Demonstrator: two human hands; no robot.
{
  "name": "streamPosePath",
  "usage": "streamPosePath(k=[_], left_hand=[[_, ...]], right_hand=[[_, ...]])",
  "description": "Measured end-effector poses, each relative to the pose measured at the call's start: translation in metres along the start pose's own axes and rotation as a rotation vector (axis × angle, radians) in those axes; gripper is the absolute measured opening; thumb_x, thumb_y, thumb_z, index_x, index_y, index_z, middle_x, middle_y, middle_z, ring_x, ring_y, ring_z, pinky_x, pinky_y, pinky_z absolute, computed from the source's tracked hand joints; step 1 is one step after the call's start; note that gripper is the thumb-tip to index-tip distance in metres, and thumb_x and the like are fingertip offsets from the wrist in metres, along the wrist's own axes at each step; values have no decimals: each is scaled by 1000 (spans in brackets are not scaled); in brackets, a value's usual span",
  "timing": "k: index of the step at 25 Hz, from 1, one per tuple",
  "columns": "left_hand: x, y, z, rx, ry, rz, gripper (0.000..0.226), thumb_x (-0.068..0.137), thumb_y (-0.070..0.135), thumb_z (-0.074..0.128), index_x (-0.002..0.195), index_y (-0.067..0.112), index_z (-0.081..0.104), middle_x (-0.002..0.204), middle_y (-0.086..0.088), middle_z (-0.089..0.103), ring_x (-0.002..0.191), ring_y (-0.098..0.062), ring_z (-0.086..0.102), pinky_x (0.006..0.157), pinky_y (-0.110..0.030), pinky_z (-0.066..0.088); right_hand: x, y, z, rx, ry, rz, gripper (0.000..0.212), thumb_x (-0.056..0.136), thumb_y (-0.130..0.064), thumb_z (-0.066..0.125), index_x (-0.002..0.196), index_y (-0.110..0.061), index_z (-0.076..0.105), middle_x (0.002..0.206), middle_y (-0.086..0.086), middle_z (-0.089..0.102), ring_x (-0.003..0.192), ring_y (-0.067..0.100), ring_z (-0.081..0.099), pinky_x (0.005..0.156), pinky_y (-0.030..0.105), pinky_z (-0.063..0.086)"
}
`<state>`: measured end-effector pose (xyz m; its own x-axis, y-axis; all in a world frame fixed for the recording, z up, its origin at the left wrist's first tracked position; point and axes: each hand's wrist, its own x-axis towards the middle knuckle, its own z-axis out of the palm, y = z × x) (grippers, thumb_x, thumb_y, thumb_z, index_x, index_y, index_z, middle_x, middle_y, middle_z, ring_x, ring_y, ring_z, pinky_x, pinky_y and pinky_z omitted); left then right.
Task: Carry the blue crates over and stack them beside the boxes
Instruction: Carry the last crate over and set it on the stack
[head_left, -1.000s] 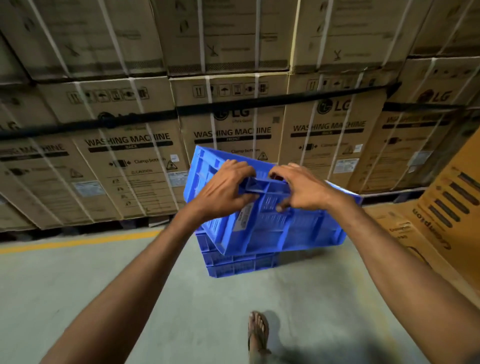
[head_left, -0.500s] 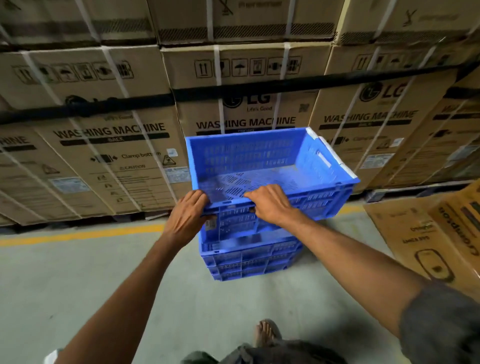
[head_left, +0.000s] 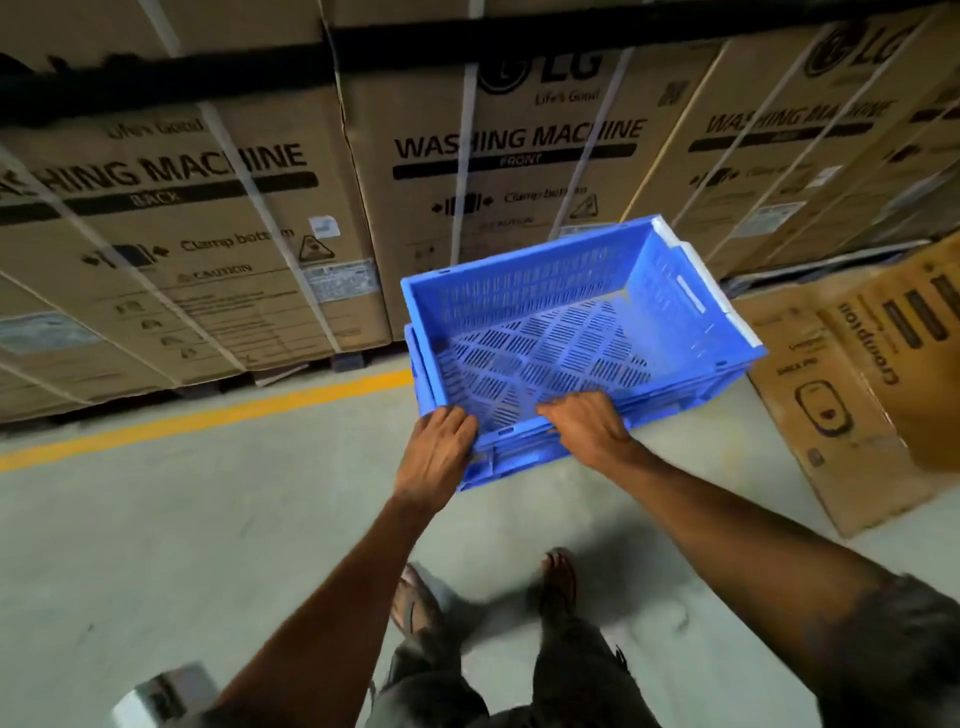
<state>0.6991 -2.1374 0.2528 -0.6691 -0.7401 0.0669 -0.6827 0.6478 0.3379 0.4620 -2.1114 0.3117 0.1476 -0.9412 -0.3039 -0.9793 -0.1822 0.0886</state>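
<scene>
Blue slotted plastic at centre: top crate (head_left: 571, 322), open side up, empty, with a white strip along its right rim. Set over lower crates (head_left: 498, 460) of the same blue, visible beneath its near edge and at its left side; slightly skewed to them, impossible to tell whether fully seated. Left hand (head_left: 441, 447) gripping the near rim at the near-left corner, fingers curled over the edge. Right hand (head_left: 587, 426) gripping the same near rim further right, knuckles up, fingers hooked inside. Both arms stretched forward and down from the bottom of the view. Stack standing on grey concrete floor (head_left: 156, 519), just in front of a wall of brown washing-machine cartons (head_left: 493, 156), bound with white bands (head_left: 462, 171) and crossed by a black strap (head_left: 156, 88). Yellow line (head_left: 208, 415) painted on the floor along the foot of the cartons, passing behind the stack's left side. To the right, near the crates but apart, Crompton carton (head_left: 857, 374) lying tilted on the floor. Below the hands, two sandalled feet (head_left: 415, 597), blurred.
</scene>
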Motion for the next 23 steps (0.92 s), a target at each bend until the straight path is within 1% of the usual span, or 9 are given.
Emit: streamPosePath(k=[3,6,9,11,12,14,16,19,23], left_hand=[[2,-11,12,-85,-31,31,30,84,43,69,93,19,54,98,-2,55,96,-29,56,82,-39,43],[4,-25,8,-259,12,40,52,86,63,61,103,14,62,108,-2,57,104,-27,55,87,-41,49],[25,-38,-12,-586,237,-455,72,88,59,65,136,9,50,140,-11,44,131,-26,43,108,-33,36],[47,-44,-28,-811,127,-797,74,90,48,68,144,6,41,144,-15,47,133,-29,46,107,-33,37],[57,-42,-30,-847,8,-841,65,92,44,67,141,8,45,137,-14,56,127,-31,53,101,-35,41],[66,-34,-29,-814,-23,-783,48,90,33,67,129,11,51,117,-13,68,109,-34,63,84,-36,45],[67,-29,-30,-806,68,-756,42,87,25,67,123,10,52,110,-13,70,102,-34,65,76,-33,42],[65,-42,-23,-829,54,-785,43,88,24,68,123,7,50,113,-14,67,103,-34,64,80,-35,44],[52,-52,-10,-878,32,-787,40,85,26,71,115,15,46,112,-9,67,102,-30,65,84,-42,52]], right_hand=[[9,1,9,-2,45,57,21,67,-4,68,82,-19,65,70,10,70,68,32,71,60,37,54],[15,0,14,-45,58,54,34,49,1,79,74,-19,65,63,5,67,61,29,69,57,34,53],[10,-3,18,-63,147,56,37,44,2,80,72,-18,66,58,2,64,57,27,66,56,32,51],[2,-1,28,-43,197,78,28,56,1,69,77,-17,69,62,2,66,60,28,67,58,34,53],[-2,0,32,-33,218,85,25,62,-2,59,79,-17,70,64,2,67,62,28,67,59,35,54],[-5,0,40,-35,261,93,30,66,-8,46,81,-18,70,65,1,68,62,28,68,58,36,54],[-2,-4,39,-27,259,110,24,65,-5,58,80,-18,70,63,2,68,60,28,68,55,35,53],[11,-13,38,-27,202,124,28,57,-1,77,77,-19,70,60,0,67,58,27,67,51,32,50],[15,-19,46,-48,131,111,33,53,4,82,75,-19,71,57,-1,65,56,26,66,48,31,49]])
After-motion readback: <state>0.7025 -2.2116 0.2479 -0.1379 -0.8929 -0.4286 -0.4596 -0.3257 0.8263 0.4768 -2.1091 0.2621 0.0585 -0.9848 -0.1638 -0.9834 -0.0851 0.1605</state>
